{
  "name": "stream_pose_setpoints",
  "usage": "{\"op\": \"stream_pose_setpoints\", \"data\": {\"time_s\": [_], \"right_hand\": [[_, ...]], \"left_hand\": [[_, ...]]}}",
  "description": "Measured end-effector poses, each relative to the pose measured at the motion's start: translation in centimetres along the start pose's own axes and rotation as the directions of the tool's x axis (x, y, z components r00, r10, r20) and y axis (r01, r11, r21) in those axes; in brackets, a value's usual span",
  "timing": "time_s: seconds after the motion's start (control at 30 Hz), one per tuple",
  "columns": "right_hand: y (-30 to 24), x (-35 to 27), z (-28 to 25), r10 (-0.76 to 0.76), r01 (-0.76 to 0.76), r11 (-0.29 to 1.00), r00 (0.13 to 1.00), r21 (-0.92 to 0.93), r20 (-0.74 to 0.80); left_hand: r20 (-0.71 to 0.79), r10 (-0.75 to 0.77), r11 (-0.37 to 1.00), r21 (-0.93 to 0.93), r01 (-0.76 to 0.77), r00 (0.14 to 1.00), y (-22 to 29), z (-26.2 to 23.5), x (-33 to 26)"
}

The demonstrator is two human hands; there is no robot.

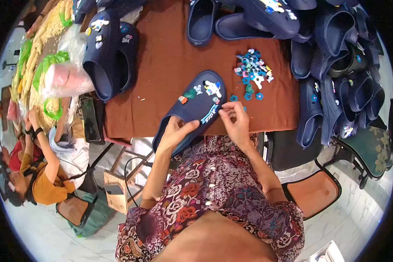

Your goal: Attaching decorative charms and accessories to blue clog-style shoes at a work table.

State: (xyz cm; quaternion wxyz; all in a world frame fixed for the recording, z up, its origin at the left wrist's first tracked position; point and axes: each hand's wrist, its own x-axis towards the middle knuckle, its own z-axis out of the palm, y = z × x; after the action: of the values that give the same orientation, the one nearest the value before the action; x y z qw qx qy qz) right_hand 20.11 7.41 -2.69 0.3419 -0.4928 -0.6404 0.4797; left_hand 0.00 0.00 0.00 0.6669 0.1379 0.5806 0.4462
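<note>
A navy clog point(192, 108) lies at a slant over the table's near edge, its toe pointing away from me. My left hand point(175, 134) grips it at the foot opening, fingers inside and thumb on the upper. Along the upper sit a white figure charm point(213, 88), a grey charm point(198, 89), a green charm point(189, 94), an orange charm point(183, 100) and a blue banner-shaped charm point(209, 114). At the clog's right side is my right hand point(236, 124), thumb and fingertips pinched together close to the banner charm. Whatever those fingertips hold is too small to make out.
Loose small charms point(252, 70) lie piled on the brown tablecloth point(161, 56). Navy clogs point(332, 56) are heaped at the right; a decorated pair point(101, 56) stands at the left beside a pink roll point(67, 79). Other people point(48, 183) sit at the far left.
</note>
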Motion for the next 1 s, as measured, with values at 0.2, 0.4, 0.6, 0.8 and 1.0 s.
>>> {"op": "stream_pose_setpoints", "data": {"time_s": [0.2,0.4,0.6,0.8,1.0], "right_hand": [[-0.1,-0.3,0.2,-0.032,0.032,0.999,0.999,0.005,0.021],[2.0,3.3,-3.8,-0.114,0.058,0.966,0.970,-0.253,-0.214],[3.6,6.7,-6.6,-0.285,0.127,0.742,0.948,-0.658,-0.138],[3.9,6.5,-5.6,-0.245,0.092,0.701,0.962,-0.708,-0.117],[3.9,6.0,-5.6,-0.252,0.103,0.783,0.954,-0.613,-0.161]], "left_hand": [[-0.050,0.312,0.916,0.281,-0.287,0.949,-0.2,2.6,-0.2],[-0.102,0.337,0.905,0.308,-0.293,0.936,-0.7,3.1,-0.1],[-0.155,0.316,0.924,0.272,-0.267,0.936,-1.0,3.3,-0.1],[-0.147,0.304,0.933,0.248,-0.262,0.941,-0.7,3.6,-0.3],[-0.144,0.309,0.932,0.243,-0.269,0.940,-0.7,3.3,-0.3]]}}
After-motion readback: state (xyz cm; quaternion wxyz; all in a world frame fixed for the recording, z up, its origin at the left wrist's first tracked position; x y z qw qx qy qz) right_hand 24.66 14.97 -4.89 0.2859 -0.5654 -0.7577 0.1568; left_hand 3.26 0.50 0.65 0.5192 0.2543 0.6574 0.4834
